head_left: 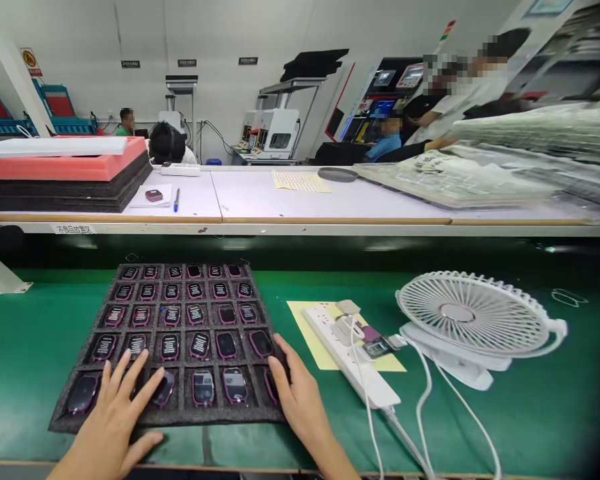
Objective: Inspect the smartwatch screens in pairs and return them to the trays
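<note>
The white label (74, 229) on the shelf edge (330, 231) reads "不良品放置区"; wall signs (187, 63) are illegible.

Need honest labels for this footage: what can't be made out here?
All in the head view:
- Front-right smartwatch body: partly hidden by the right hand.
- Whatever lies beneath the left hand: hidden by it.
- Screen text: too small to read.
- Right forearm: cut off by the bottom edge.
- Plastic-wrapped stack: blurred, contents unclear.

The left hand (113, 417), lower left of the frame, and right hand (303, 403), lower centre, are bare, with slender fingers (135, 373); the visible forearms (336, 460) are sleeveless.
</note>
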